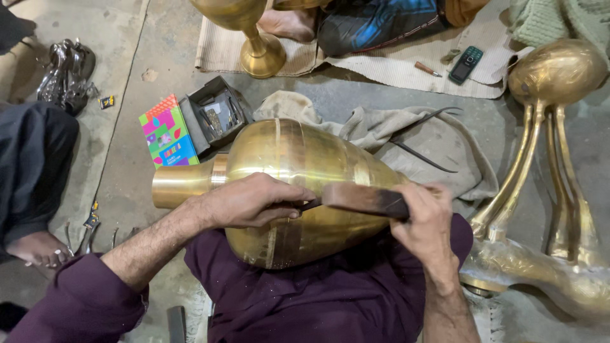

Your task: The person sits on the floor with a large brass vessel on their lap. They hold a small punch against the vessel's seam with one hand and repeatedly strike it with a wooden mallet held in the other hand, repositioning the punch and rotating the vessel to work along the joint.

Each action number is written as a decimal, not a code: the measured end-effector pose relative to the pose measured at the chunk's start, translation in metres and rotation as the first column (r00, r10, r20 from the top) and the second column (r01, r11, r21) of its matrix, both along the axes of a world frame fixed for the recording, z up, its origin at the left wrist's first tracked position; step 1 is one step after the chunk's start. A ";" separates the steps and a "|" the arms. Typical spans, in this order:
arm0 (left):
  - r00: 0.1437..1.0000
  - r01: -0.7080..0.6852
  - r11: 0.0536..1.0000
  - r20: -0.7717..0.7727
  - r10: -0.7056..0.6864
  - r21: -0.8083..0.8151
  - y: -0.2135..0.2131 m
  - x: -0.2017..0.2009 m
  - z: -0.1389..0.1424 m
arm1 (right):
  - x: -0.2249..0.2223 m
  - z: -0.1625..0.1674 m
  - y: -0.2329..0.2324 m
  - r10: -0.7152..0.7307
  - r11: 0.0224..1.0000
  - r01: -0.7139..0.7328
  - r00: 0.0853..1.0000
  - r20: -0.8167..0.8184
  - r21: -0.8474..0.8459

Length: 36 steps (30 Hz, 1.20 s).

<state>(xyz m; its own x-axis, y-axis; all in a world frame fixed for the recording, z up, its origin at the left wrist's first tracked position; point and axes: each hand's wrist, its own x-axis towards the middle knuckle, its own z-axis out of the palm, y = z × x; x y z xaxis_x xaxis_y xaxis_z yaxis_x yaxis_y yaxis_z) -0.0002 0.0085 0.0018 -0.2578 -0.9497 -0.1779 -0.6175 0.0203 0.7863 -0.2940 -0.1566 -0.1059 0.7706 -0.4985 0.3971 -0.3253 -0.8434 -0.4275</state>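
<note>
A large brass vase [286, 159] lies on its side across my lap, its neck pointing left. A dark scraping tool with a wooden handle [365, 198] rests across the vase's belly. My left hand [254, 200] presses on the thin blade end of the tool, against the brass. My right hand [426, 222] grips the wooden handle at the right. Both sleeves and my lap are dark purple cloth.
A grey cloth [406, 136] with thin dark metal tools lies behind the vase. A colourful box [167, 131] and an open dark box [216, 114] sit to the left. Brass pieces [553, 159] stand at the right. Another person's foot [38, 248] is at the left; a phone [466, 64] lies on a mat.
</note>
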 end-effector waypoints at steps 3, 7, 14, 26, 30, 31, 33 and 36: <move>1.000 -0.021 1.000 -0.014 0.021 0.002 0.000 -0.001 0.001 | 0.001 -0.009 -0.003 -0.249 0.752 0.022 0.935 0.253 0.659; 1.000 -0.015 0.999 0.000 0.015 0.032 0.001 -0.001 0.002 | -0.001 -0.017 -0.007 -0.102 0.903 0.069 0.993 0.054 0.425; 0.999 -0.020 0.999 -0.026 0.019 -0.039 0.007 -0.003 -0.003 | -0.003 -0.018 -0.011 -0.045 0.938 -0.009 0.988 0.147 0.346; 0.467 -0.832 0.539 -0.357 0.809 0.133 0.047 -0.052 -0.029 | 0.023 0.023 -0.036 0.134 0.927 -0.038 0.963 -0.235 0.372; 0.399 -0.872 0.484 -0.464 0.791 0.077 0.050 -0.065 -0.035 | 0.051 0.041 -0.056 0.259 0.958 -0.159 0.836 -0.484 0.239; 0.387 -0.874 0.478 -0.473 0.792 0.086 0.050 -0.066 -0.036 | 0.056 0.047 -0.060 0.266 0.962 -0.192 0.830 -0.490 0.197; 0.358 -0.882 0.460 -0.494 0.793 0.100 0.050 -0.068 -0.036 | 0.066 0.059 -0.069 0.282 0.958 -0.265 0.819 -0.500 0.107; 0.347 -0.898 0.428 -0.434 0.831 0.102 0.049 -0.070 -0.036 | 0.094 0.075 -0.080 0.266 0.941 -0.333 0.625 -0.734 0.058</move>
